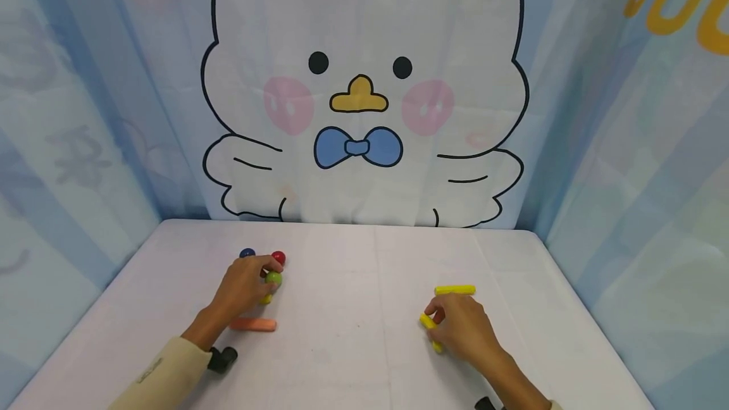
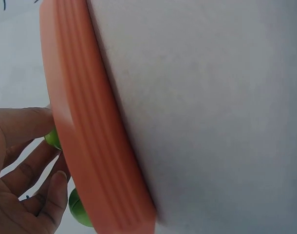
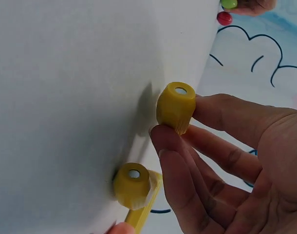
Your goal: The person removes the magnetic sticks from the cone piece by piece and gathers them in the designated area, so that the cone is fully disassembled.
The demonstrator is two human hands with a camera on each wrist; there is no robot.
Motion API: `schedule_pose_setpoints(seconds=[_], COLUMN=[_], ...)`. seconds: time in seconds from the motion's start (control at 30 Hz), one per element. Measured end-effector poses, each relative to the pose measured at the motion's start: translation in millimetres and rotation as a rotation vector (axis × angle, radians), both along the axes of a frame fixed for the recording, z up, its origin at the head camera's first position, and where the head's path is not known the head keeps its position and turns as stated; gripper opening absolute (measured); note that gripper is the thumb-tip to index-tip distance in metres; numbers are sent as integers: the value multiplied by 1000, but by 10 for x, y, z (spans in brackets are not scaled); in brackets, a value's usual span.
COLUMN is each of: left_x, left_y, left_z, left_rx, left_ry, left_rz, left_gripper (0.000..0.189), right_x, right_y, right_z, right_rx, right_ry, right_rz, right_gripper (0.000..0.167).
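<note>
My left hand (image 1: 263,276) rests on the white table (image 1: 353,334) at the left and pinches a green ball (image 1: 274,278). A blue ball (image 1: 247,252) and a red ball (image 1: 278,257) lie just beyond it. An orange stick (image 1: 253,324) lies by its wrist and fills the left wrist view (image 2: 90,136), with a green ball (image 2: 52,139) behind it near my fingers (image 2: 51,195). My right hand (image 1: 437,323) pinches a short yellow stick (image 3: 176,107) by its end. A second yellow stick (image 3: 132,185) lies under it, and a third yellow stick (image 1: 454,290) lies just beyond.
A cloth backdrop with a cartoon duck (image 1: 359,93) closes the table's far edge, and blue patterned cloth walls stand on both sides. A black wrist mount (image 1: 222,359) sits on my left forearm. A second green piece (image 2: 78,209) shows beside the orange stick.
</note>
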State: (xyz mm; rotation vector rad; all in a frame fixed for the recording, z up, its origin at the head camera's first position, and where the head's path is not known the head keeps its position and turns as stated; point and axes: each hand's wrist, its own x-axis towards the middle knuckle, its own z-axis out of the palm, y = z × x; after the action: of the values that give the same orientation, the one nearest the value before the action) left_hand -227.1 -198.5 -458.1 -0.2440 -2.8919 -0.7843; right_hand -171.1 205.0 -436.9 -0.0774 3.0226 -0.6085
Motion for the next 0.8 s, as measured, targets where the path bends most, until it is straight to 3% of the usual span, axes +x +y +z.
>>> schedule_pose_setpoints(seconds=[0.2,0.47,0.57,0.73,0.8], left_x=[19,74,105,172,219], left_y=[17,38,63,207,309], left_z=[-9,3,33,118,157], left_rx=[-2,-33,-65,-133,-169], left_ry=[8,32,113,304,334], left_rz=[-3,4,-12,-109,-142], left_gripper=[29,31,33,42,52], right_x=[43,101,138,213,233], right_y=[-6,31,80,200,251], right_z=[-48,-3,28,31,11], right_rx=[61,80,77,67,86], right_ry=[-2,44,92,238,311], right_rz=[-1,-9,-19,1,36], right_gripper=[30,30,29,33,38])
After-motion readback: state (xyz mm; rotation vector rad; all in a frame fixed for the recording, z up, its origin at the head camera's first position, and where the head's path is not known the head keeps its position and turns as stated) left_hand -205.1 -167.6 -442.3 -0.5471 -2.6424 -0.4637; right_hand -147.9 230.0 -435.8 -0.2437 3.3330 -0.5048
